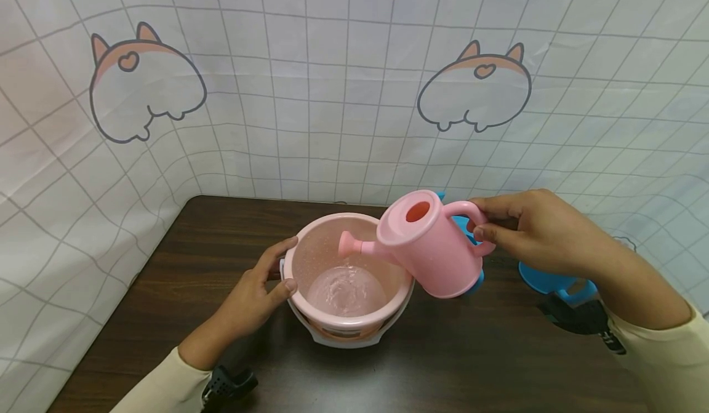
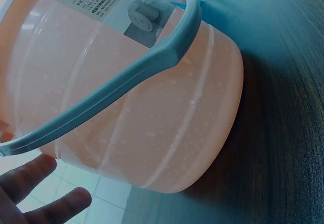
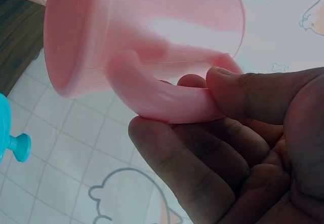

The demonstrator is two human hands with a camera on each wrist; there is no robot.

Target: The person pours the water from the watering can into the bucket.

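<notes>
My right hand (image 1: pixel 534 225) grips the handle of a pink watering can (image 1: pixel 437 253), thumb and fingers round it in the right wrist view too. Held above the table, the can tilts left, its sprinkler head over a pale pink bucket (image 1: pixel 346 322). Water falls from the head, and rippling water (image 1: pixel 346 290) lies in the bucket's bottom. My left hand (image 1: pixel 244 296) rests at the bucket's left rim, thumb and fingers spread. In the left wrist view, its visible fingers (image 2: pixel 55 203) extend beside the bucket. The bucket's grey-looking carrying handle (image 2: pixel 116 87) hangs down its side.
The bucket stands on a dark wood table (image 1: pixel 471 351). A blue item (image 1: pixel 545 277) with a handle stands at the right, partly behind my right forearm. Another blue item (image 1: pixel 464 223) is mostly hidden behind the can. A white grid-patterned curtain (image 1: pixel 332 93) hangs behind the table.
</notes>
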